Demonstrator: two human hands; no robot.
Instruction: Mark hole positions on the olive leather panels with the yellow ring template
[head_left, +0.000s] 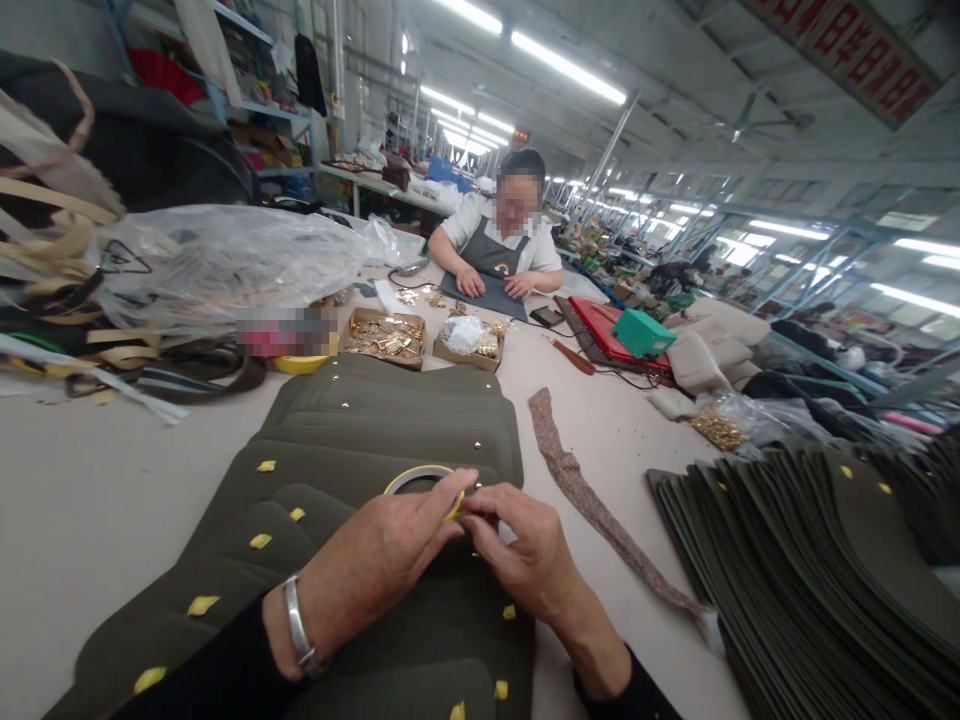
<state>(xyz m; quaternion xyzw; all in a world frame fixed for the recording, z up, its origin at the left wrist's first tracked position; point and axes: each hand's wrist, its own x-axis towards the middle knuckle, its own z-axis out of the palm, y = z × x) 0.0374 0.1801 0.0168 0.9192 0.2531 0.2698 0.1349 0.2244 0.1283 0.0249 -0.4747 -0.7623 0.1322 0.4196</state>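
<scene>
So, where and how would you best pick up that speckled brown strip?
I'd pinch the speckled brown strip where it bunches, just short of its wide far end, coming from above with the right hand. It lies low and looks limp, but that rumple seems to offer a fold to catch. Its narrow near end runs close to the dark green panels, leaving less room.

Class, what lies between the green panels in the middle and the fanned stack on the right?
A speckled brown strip lies on the pale table between the panels and stack, as the head view shows.
</scene>
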